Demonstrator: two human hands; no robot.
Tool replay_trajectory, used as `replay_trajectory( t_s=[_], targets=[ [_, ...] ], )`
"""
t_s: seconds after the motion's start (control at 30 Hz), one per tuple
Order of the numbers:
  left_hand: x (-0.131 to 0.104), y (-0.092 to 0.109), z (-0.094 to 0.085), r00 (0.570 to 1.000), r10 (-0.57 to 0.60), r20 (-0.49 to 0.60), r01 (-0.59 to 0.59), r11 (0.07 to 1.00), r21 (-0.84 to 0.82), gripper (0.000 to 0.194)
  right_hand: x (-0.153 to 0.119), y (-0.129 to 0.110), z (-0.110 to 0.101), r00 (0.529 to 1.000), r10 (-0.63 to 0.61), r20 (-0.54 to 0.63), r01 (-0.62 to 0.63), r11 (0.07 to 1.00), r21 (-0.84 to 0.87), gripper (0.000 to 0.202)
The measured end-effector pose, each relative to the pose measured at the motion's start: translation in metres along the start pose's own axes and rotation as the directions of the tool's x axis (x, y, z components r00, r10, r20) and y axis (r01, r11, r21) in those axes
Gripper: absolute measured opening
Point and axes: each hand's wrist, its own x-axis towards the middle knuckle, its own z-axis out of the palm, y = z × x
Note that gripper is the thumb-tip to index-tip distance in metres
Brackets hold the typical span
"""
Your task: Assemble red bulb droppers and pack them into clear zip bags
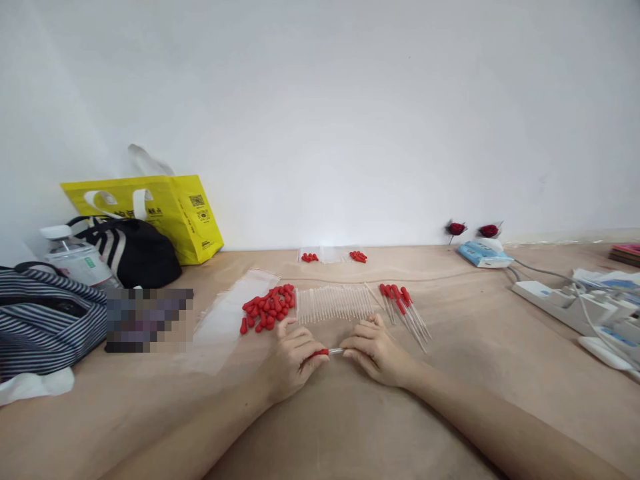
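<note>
Near the middle of the table, my left hand (296,357) pinches a red rubber bulb (321,352). My right hand (376,350) grips a clear thin tube (336,351) whose end meets the bulb's mouth; how deep it sits inside is hidden. A pile of loose red bulbs (270,307) lies beyond my left hand. Just beyond both hands is a row of clear tubes (335,303) side by side. Several tubes with red bulbs on their ends (406,310) lie to the right of the row.
Plastic sheets (225,317) lie left of the pile. Small bags with red bulbs (333,255) are by the wall. Far left stand a yellow bag (185,220), a black bag (145,250) and a striped bag (50,320). A tissue pack (477,255) and power strip (560,307) are right.
</note>
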Motion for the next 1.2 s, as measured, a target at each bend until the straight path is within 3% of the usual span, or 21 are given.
replay_trajectory(
  t_s=[0.23, 0.3, 0.37, 0.5, 0.6, 0.9, 1.0, 1.2],
  targets=[
    [0.0, -0.004, -0.001, 0.999, -0.022, 0.039, 0.022, 1.0, 0.0, 0.014, -0.001, 0.0, -0.004, 0.998, -0.049, -0.044, 0.04, 0.984, -0.173, 0.018],
    [0.0, -0.006, -0.001, 0.996, -0.089, -0.007, 0.089, 0.996, 0.031, 0.036, -0.002, 0.006, -0.006, 0.997, 0.015, -0.07, -0.03, 0.977, -0.212, 0.018],
    [0.001, -0.009, 0.0, 0.986, -0.155, -0.063, 0.159, 0.985, 0.062, 0.051, -0.004, 0.017, -0.007, 0.978, 0.162, -0.131, -0.192, 0.945, -0.266, 0.018],
    [0.001, -0.015, 0.003, 0.973, -0.215, -0.082, 0.222, 0.97, 0.098, 0.043, -0.008, 0.047, -0.011, 0.825, 0.475, -0.306, -0.562, 0.743, -0.363, 0.02],
    [0.001, -0.017, 0.006, 0.976, -0.211, -0.062, 0.217, 0.97, 0.108, 0.034, -0.008, 0.061, -0.012, 0.743, 0.589, -0.319, -0.669, 0.631, -0.394, 0.02],
    [0.002, -0.013, 0.004, 0.977, -0.213, -0.031, 0.215, 0.968, 0.128, 0.015, 0.009, 0.061, -0.012, 0.594, 0.788, -0.161, -0.747, 0.466, -0.474, 0.02],
    [0.002, -0.013, 0.005, 0.977, -0.214, -0.025, 0.215, 0.968, 0.128, 0.014, 0.01, 0.062, -0.012, 0.581, 0.803, -0.133, -0.749, 0.463, -0.474, 0.023],
    [0.002, -0.013, 0.004, 0.977, -0.213, -0.02, 0.214, 0.97, 0.116, 0.013, 0.01, 0.062, -0.013, 0.601, 0.791, -0.111, -0.737, 0.495, -0.46, 0.025]
  ],
)
